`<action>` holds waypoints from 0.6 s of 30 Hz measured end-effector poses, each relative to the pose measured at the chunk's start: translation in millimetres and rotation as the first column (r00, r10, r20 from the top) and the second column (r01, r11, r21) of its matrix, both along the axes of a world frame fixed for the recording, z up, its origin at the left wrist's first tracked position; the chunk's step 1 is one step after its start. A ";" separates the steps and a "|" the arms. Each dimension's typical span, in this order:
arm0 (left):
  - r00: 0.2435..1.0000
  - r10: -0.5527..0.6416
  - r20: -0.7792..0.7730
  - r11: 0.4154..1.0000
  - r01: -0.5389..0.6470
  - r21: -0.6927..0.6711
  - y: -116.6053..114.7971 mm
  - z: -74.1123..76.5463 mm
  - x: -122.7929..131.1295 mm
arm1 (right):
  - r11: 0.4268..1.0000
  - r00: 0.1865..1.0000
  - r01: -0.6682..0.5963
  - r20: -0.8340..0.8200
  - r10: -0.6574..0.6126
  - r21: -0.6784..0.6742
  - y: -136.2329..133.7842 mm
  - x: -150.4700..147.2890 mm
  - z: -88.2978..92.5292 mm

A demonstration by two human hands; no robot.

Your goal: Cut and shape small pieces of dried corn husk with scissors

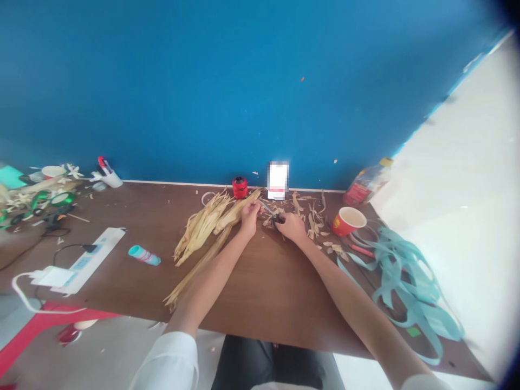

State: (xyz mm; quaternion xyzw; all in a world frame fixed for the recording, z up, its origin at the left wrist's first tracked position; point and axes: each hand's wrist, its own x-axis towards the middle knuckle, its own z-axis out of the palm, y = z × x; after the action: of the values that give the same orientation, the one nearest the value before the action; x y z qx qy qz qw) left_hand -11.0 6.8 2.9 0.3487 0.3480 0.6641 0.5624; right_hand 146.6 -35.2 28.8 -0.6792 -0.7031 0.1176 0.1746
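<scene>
My left hand (249,215) is closed in a pinch on what looks like a small piece of corn husk, mostly hidden by the fingers. Wrapped round the dark handles of a pair of scissors (267,209) is my right hand (291,225). The blades point up and left, close to my left fingertips. Dried corn husks (203,225) lie in a bundle left of my left hand, and another husk (234,215) lies right beside it. Small husk scraps (314,221) are scattered around and right of my right hand.
A red roll (240,188) and a bright white upright object (278,180) stand by the wall. Right are a red paper cup (345,222), a tilted bottle (368,183) and tangled blue ribbon (406,271). Left are a light-blue tube (144,255) and a power strip (91,260).
</scene>
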 end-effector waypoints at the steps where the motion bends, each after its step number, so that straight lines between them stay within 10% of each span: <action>1: 1.000 0.003 -0.006 1.000 -0.003 0.002 0.2 -0.4 0.0 | 1.000 1.000 -0.002 0.002 0.002 -0.001 0.0 0.1 0.1; 18: 1.000 0.020 -0.014 1.000 -0.020 0.000 3.0 -4.4 0.0 | 0.999 0.999 -0.035 0.006 0.035 0.001 3.6 2.8 -1.4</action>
State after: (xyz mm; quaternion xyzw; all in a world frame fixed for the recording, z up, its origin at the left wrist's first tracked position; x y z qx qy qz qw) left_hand -11.0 9.8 -1.4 0.3498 0.3552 0.6673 0.5534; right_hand 149.4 -31.6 27.4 -0.6671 -0.7155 0.1181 0.1708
